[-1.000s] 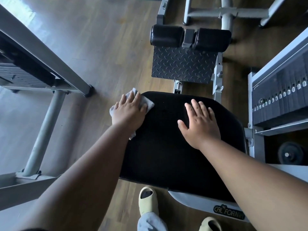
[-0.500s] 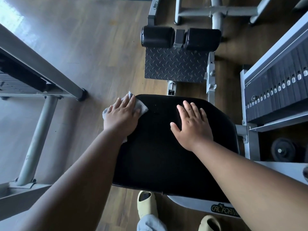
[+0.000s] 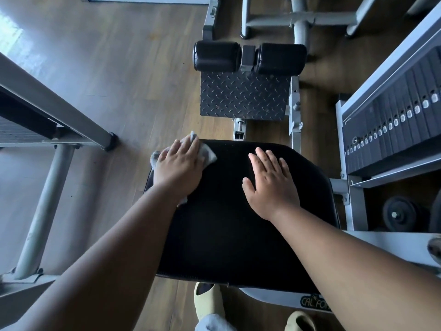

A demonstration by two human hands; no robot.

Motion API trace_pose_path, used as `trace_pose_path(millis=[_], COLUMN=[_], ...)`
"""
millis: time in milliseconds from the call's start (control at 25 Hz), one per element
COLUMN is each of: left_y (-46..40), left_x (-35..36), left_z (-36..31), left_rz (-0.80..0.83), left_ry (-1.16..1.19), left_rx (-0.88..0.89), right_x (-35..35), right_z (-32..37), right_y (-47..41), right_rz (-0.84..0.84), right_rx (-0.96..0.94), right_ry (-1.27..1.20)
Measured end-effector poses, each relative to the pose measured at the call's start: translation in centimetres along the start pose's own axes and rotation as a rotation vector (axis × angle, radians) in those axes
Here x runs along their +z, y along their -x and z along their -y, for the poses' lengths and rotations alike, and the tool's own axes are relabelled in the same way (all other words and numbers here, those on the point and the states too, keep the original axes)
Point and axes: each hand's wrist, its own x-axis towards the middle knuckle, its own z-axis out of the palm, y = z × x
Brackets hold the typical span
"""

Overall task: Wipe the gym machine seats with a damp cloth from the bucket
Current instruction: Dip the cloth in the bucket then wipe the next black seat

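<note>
Underfoot, brown wood-plank floor (image 3: 124, 75), daylight glare at far left corner. Grey steel machine frames (image 3: 55, 108) left; black weight stack (image 3: 396, 130) in grey rack right. Black padded rectangular seat (image 3: 229, 223) centre, long axis running from person toward diamond-plate footrest (image 3: 243, 94) and two black roller pads (image 3: 217, 56). Small grey damp cloth (image 3: 207, 152) at seat's far left corner, overhanging edge. Left hand (image 3: 179, 168) flat on cloth, fingers close together, pressing. Right hand (image 3: 269, 182) palm-down on bare seat, fingers slightly spread. Pale yellow foam shoes (image 3: 207, 304) below seat.
</note>
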Motion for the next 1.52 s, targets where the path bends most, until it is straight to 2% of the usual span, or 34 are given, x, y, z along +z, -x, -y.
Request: trace_pose_path(millis=[80, 160, 240, 320, 400, 480, 560, 600, 760, 920, 1000, 1080, 1240, 1360, 1440, 1520], left_y=[-3.5, -3.1, 1.1, 7.0, 10.6, 10.2, 7.1, 4.9, -1.1, 5.9, 10.8, 12.9, 4.6, -2.6, -2.1, 2.2], left_x=[-0.1, 0.5, 1.5, 2.2, 2.5, 2.1, 1.6, 1.5, 1.8, 2.9, 3.4, 3.6, 2.8, 2.5, 3.1, 3.8], left_z=[-2.4, -5.2, -7.0, -6.5, -3.8, -1.4, -2.0, -3.0, -9.1, -11.5, -9.7, -7.7, -9.4, -12.9, -14.3, -14.4], left_rz=[0.037, 0.062, 0.064, 0.059, 0.014, -0.019, 0.000, -0.003, 0.060, 0.053, -0.002, -0.007, 0.008, 0.069, 0.098, 0.067], left_ry=[-0.005, -0.087, -0.116, -0.074, -0.077, -0.092, -0.071, -0.065, -0.095, -0.140, -0.127, -0.114, -0.064, -0.070, -0.100, -0.114], left_rx=[0.039, 0.176, 0.386, 0.558, 0.475, 0.237, 0.075, 0.054, 0.183, 0.395, 0.388, 0.287, 0.107, 0.171, 0.260, 0.378], right_x=[-0.2, -0.5, -1.0, -1.8, -2.2, -2.3, -2.2, -2.0, -1.7, -2.8, -3.1, -2.8, -2.6, -2.3, -2.0, -2.0], right_z=[-0.3, -0.4, -0.4, -0.8, -2.4, -4.5, -5.6, -5.8, -6.0, -7.7, -8.4, -8.5, -8.3, -8.6, -8.8, -8.8], right_y=[0.1, 0.3, 0.1, 0.0, 0.1, 1.2, 2.3, 2.7, 2.4, 3.3, 4.5, 6.1, 7.2, 7.2, 7.5, 7.7], right_rz=[-0.037, -0.113, -0.163, -0.107, -0.014, 0.066, 0.099, 0.102, 0.105, 0.129, 0.133, 0.124, 0.078, 0.029, 0.018, 0.008], right_rx=[0.002, 0.050, 0.150, 0.216, 0.178, 0.134, 0.104, 0.088, 0.063, 0.013, 0.013, 0.035, 0.073, 0.093, 0.153, 0.200], right_ry=[-0.114, -0.366, -0.612, -0.618, -0.289, 0.007, 0.092, 0.101, 0.109, 0.100, 0.090, 0.075, 0.022, -0.030, -0.063, -0.102])
